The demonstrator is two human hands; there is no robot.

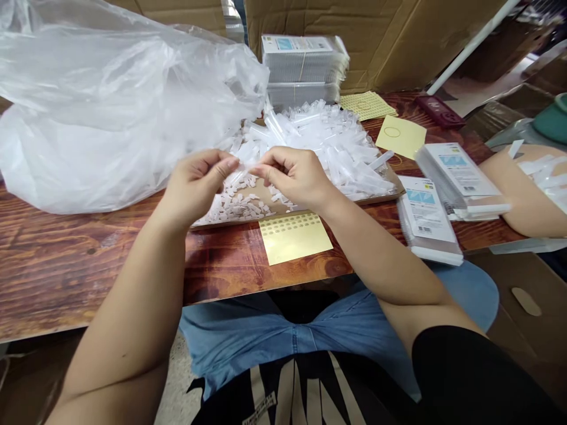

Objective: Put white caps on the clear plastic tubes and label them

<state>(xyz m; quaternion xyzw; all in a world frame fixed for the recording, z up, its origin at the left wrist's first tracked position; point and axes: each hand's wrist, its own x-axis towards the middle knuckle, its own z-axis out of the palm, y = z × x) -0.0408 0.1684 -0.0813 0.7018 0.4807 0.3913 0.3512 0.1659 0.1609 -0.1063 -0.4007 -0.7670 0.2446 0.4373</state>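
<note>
Head view, and all the action is above the cardboard tray (399, 186): left hand (195, 183) and right hand (299, 173) face each other, the fingers of both pinched together on a small, cloudy plastic piece (248, 164) between them. Its exact shape is a blur, so I can't call which end is which! Behind it rises a heap of plastic pieces (339, 150); below, small white bits (241, 205) litter the near part of the tray. What does this hold call for? A light, level pinch, I'd say, thumb square to forefinger, because thin plastic probably bends or slips under a hard squeeze. Working right over the tray looks smart: a dropped piece should land inside. And mind the yellow sheet (296, 243) on the desk (57, 260), just in front of the tray: small, even movements, elbows steady.
</note>
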